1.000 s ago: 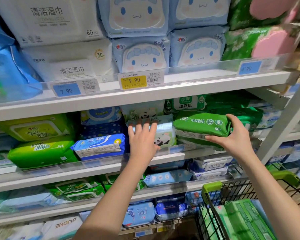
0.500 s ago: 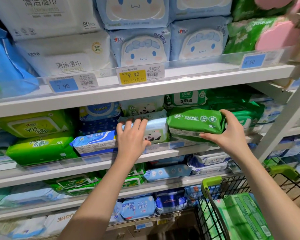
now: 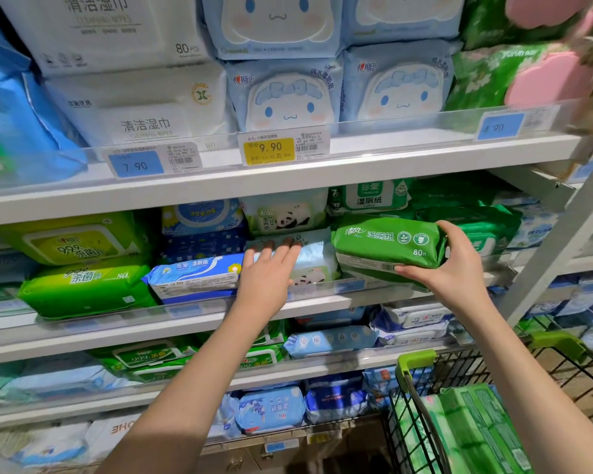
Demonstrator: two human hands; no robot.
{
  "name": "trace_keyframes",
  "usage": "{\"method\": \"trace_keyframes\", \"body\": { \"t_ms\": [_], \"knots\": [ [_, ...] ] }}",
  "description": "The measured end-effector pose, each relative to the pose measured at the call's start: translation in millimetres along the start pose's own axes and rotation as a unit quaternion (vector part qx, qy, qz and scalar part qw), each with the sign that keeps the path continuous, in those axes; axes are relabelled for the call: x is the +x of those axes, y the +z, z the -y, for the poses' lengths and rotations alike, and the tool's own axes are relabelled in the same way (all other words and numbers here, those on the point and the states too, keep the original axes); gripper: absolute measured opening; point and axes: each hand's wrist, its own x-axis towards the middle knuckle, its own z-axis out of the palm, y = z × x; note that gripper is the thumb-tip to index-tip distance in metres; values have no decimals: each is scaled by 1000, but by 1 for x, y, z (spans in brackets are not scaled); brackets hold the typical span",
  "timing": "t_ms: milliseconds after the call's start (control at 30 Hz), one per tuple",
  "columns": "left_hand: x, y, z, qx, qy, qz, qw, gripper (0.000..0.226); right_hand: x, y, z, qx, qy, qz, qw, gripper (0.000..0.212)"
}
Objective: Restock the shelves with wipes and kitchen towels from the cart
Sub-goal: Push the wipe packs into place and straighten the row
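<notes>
Two grips are up at the shelving, both at the same level. My right grip (image 3: 456, 265) is clamped round the right end of a green soft-plastic pack of wet wipes (image 3: 387, 242). The thumb runs under the barcode edge and the fingers go over the top. The pack lies lengthwise at the front of the white middle shelf (image 3: 151, 323), centre right of the frame, with more green packs right behind it. I honestly can't tell if its underside is resting on the shelf or just hanging above it.

My left grip (image 3: 266, 278) is released, with fingers straight and close together. It's laid flat on a pale blue panda-print pack of wipes (image 3: 317, 265) just left of the green one. The fingertips reach that pack's top edge.

Further left on the same shelf there's a blue-and-white flat pack of wipes (image 3: 194, 273), touching the heel of my left grip. Beyond that are lime green bulky packs (image 3: 86, 285), stacked two high.

Up on the white upper shelf (image 3: 288, 176) sit light blue cartoon-face packs (image 3: 285, 97), with white cleaning-wipe packs (image 3: 141, 107) to their left. A yellow 9.90 price tag (image 3: 269, 148) is clipped to its clear front rail.

Lower right of the frame is the black wire cart (image 3: 404, 422) with its lime green handle corner. It's holding pale green wrapped packs (image 3: 476, 429).
</notes>
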Motion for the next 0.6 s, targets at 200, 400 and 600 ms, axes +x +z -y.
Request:
{"method": "trace_keyframes", "body": {
  "t_ms": [200, 400, 600],
  "knots": [
    [7, -9, -6, 3, -12, 35, 999, 64, 2, -14, 5, 35, 11, -16, 999, 87],
    [-1, -34, 2, -222, -24, 64, 973, 61, 9, -20, 27, 38, -30, -18, 999, 91],
    [-7, -62, -5, -490, -83, 12, 868, 60, 14, -25, 47, 16, -97, 1, 995, 86]
  ]
}}
